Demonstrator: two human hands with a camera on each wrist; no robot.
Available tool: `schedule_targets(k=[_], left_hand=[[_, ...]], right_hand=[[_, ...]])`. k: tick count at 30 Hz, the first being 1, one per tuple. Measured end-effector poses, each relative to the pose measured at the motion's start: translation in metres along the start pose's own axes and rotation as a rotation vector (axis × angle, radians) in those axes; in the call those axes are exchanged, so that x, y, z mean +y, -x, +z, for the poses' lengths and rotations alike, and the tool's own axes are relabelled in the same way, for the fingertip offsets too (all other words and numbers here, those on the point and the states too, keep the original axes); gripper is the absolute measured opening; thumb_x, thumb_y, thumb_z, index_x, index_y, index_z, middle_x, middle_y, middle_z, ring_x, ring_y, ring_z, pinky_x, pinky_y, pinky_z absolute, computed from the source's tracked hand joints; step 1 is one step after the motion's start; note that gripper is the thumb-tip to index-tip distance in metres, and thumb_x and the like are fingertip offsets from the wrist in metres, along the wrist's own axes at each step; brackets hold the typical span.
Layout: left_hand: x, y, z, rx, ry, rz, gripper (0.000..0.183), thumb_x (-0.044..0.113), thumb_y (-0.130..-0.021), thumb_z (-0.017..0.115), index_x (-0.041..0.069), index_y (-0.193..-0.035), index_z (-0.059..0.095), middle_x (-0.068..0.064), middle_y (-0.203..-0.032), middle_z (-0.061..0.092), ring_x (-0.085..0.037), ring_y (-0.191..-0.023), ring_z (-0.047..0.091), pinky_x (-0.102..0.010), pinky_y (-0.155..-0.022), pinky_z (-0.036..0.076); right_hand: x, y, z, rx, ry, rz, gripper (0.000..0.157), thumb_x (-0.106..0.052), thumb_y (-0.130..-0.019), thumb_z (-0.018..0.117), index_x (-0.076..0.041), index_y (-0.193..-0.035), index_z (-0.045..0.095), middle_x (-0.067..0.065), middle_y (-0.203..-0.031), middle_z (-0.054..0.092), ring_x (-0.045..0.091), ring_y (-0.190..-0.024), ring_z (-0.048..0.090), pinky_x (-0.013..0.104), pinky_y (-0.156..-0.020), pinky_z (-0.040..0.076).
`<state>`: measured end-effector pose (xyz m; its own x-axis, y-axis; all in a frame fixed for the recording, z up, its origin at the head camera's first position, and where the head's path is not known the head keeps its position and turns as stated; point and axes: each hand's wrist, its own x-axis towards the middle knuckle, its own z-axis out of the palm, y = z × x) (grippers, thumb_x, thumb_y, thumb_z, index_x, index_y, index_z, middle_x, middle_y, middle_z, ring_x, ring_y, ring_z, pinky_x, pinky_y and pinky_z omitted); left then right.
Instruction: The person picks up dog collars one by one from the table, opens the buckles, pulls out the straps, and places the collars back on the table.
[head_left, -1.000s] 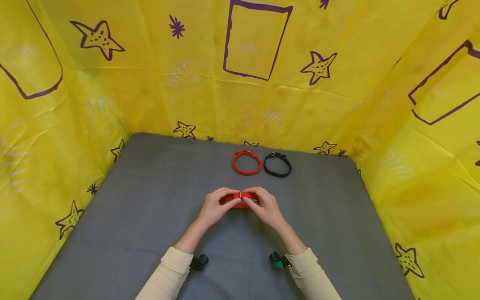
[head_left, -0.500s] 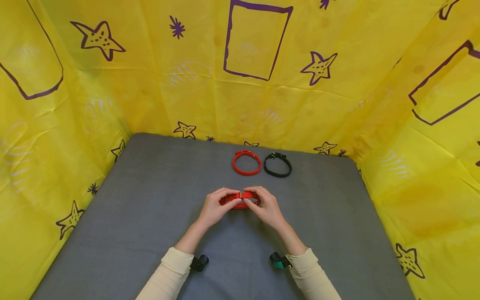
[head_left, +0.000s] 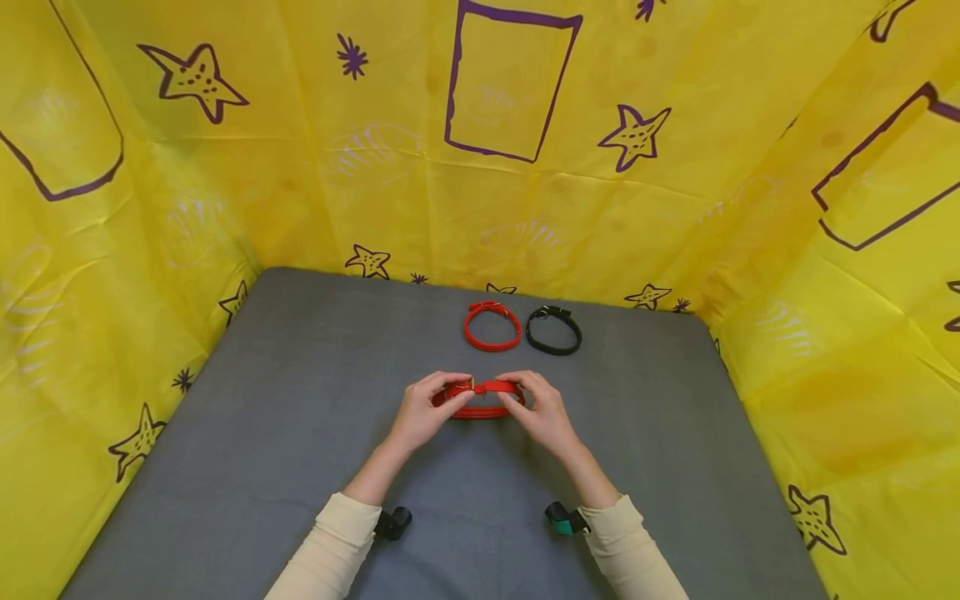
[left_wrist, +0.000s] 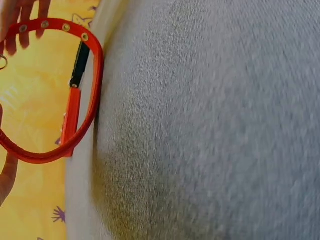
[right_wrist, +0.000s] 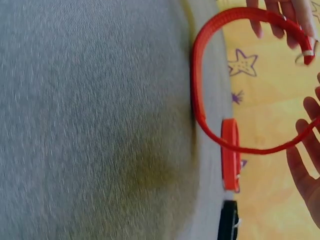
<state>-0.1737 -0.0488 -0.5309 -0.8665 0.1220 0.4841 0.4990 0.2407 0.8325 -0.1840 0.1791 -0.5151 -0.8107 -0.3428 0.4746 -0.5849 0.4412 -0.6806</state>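
Note:
In the head view a red buckled collar (head_left: 480,412) stands on edge in a loop between my two hands. My left hand (head_left: 422,410) pinches it beside the gold-coloured buckle (head_left: 472,384). Thumb and fingers of my right hand (head_left: 542,410) pinch the strap on the other side, with a short gap between the hands. The left wrist view shows metal eyelets along the upper strap of the collar (left_wrist: 97,90). From the right wrist, the collar (right_wrist: 198,75) appears as a wide loop, its lower edge close to the table.
Beyond my hands lie a second red collar (head_left: 491,346) and a black collar (head_left: 555,349), side by side on the grey table (head_left: 337,350). Yellow patterned cloth (head_left: 300,192) rises at the back and both sides.
My hands have drawn slightly apart. The buckle has shifted left with my left hand, and more red strap shows between the fingers. The two far collars have stayed put.

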Motion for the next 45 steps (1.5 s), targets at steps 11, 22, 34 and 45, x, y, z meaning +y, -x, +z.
schedule_targets(k=[11,22,34,45], left_hand=[[-0.008,-0.006,-0.026,0.064,-0.113,-0.033,0.029,0.008,-0.082,0.079,0.013,-0.110,0.074,0.001,-0.101,0.071,-0.015,-0.089,0.062,-0.044,-0.072,0.050],[-0.024,-0.018,-0.050,0.282,-0.100,-0.112,0.029,0.002,-0.083,0.076,0.004,-0.112,0.072,-0.008,-0.095,0.073,-0.018,-0.074,0.060,-0.016,-0.065,0.048],[-0.002,-0.033,-0.053,0.297,-0.016,-0.267,0.026,0.000,-0.089,0.068,-0.008,-0.114,0.066,-0.024,-0.102,0.069,-0.025,-0.081,0.065,-0.011,-0.067,0.048],[-0.018,-0.033,-0.053,0.320,0.142,-0.360,0.029,-0.002,-0.091,0.064,-0.016,-0.117,0.059,-0.032,-0.105,0.065,-0.051,-0.087,0.063,-0.031,-0.071,0.057]], right_hand=[[0.019,0.000,-0.025,0.130,0.063,0.046,0.023,-0.002,-0.089,0.069,-0.013,-0.108,0.074,-0.001,-0.103,0.070,0.016,-0.094,0.060,0.042,-0.078,0.052],[0.039,-0.006,-0.046,0.256,0.093,0.287,0.014,-0.016,-0.095,0.065,-0.011,-0.103,0.075,0.004,-0.084,0.068,0.018,-0.068,0.059,0.023,-0.055,0.047],[0.062,-0.005,-0.053,0.410,-0.400,0.621,0.031,-0.018,-0.097,0.062,0.009,-0.111,0.066,0.015,-0.100,0.068,0.025,-0.075,0.067,0.029,-0.068,0.057],[0.074,-0.004,-0.051,0.478,-0.549,0.743,0.032,-0.012,-0.097,0.061,0.013,-0.117,0.061,0.020,-0.103,0.063,0.008,-0.069,0.064,0.028,-0.071,0.057]])
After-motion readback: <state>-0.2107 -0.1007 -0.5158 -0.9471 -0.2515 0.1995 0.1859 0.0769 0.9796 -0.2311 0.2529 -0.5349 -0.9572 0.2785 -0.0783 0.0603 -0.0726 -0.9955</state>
